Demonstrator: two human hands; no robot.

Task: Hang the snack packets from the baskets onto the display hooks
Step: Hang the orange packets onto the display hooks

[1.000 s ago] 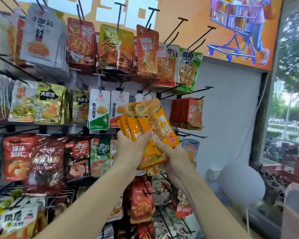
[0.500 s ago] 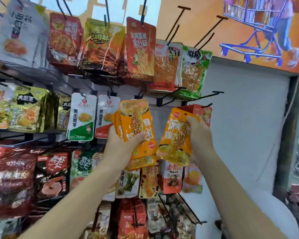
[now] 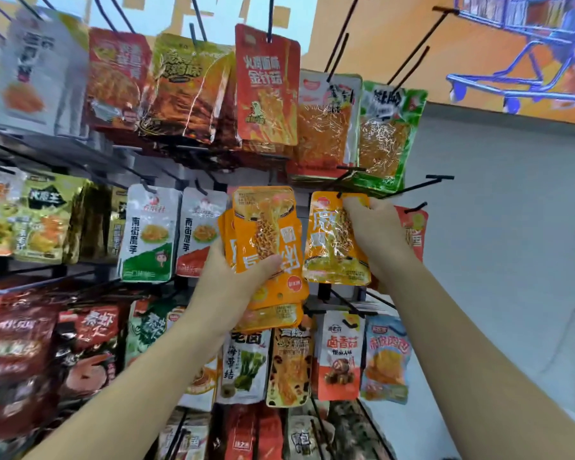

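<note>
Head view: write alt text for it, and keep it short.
A person's right hand pinches the top of a single orange snack packet, held up just below an empty black hook. The left hand grips a stack of matching orange packets. Rows of hanging snack packets fill the display around them.

"金针菇" on red packet [image 3: 267,94]

Wall rack [image 3: 166,161] with black hooks [image 3: 415,186], packets hanging in rows: red packet [image 3: 266,84] up top, white-and-green packet [image 3: 148,234] middle row, orange-red packet [image 3: 337,356] lower down.
</note>
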